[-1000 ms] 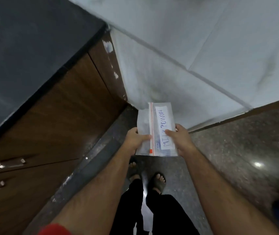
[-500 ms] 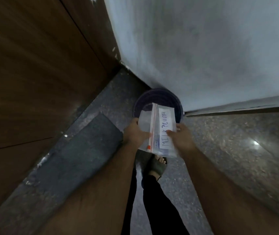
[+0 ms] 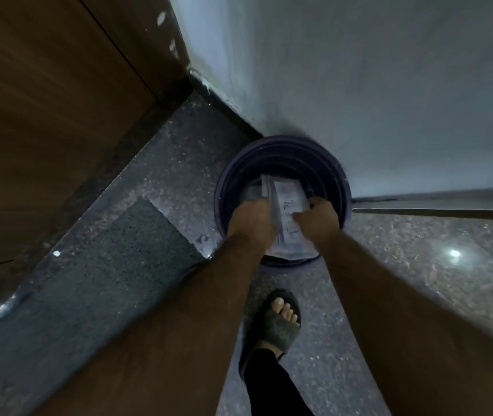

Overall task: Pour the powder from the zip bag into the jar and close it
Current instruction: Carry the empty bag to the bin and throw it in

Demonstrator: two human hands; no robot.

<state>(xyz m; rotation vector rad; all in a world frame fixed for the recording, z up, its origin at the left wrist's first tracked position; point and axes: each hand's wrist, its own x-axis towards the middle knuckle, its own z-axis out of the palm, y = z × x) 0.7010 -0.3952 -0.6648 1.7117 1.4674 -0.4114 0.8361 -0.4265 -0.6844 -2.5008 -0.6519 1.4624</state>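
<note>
Both the left hand (image 3: 249, 219) and right hand (image 3: 318, 219) are gripping the seemingly emptied zip bag (image 3: 288, 205) over a purple bin (image 3: 233, 172), suggesting disposal; no jar is showing.

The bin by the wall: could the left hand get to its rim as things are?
Probably yes. The left hand hangs right over the open bin with nothing between them, but it grips the zip bag together with the right hand, so it must let go first.
</note>
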